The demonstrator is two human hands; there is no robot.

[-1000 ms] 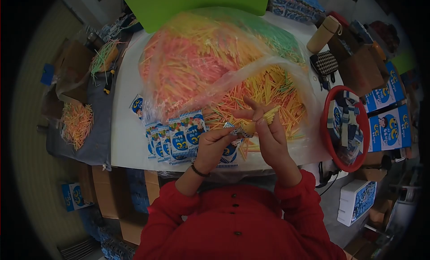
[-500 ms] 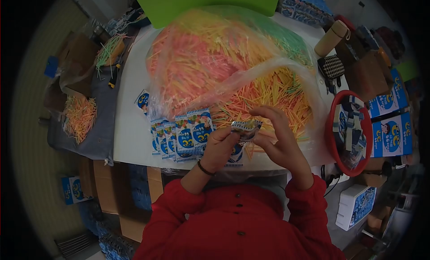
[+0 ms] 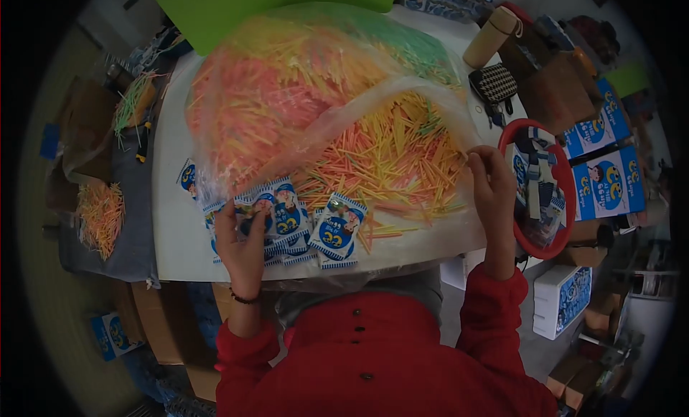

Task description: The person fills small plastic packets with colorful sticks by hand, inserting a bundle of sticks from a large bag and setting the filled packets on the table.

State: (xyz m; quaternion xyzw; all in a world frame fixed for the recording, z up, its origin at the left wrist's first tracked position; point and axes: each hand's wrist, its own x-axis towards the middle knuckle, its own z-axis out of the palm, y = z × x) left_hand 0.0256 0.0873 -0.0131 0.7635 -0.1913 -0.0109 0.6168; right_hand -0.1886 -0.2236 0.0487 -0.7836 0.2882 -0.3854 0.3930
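Observation:
My left hand (image 3: 242,255) has thumb and fingers apart, with the fingertips over a row of blue-and-white printed packets (image 3: 291,216). Whether it grips one of them cannot be seen. A separate packet (image 3: 338,227) lies tilted at the row's right end. Behind them, a large clear plastic bag (image 3: 316,133) lies open toward me, full of thin pink, yellow, orange and green sticks (image 3: 387,155). At the bag's right edge is my right hand (image 3: 494,191), fingers bent and tips close together; what they hold, if anything, is too small to make out.
A red basket (image 3: 507,202) of packets stands right of the table (image 3: 171,223). Blue printed boxes (image 3: 608,184), a beige flask (image 3: 492,36) and a checked pouch (image 3: 494,85) are farther right. More sticks (image 3: 100,219) lie on grey cloth at left.
The packet that was between both hands now lies on the table by the row. My left hand moved left to the packets; my right hand moved right to the bag's edge. The view shifted.

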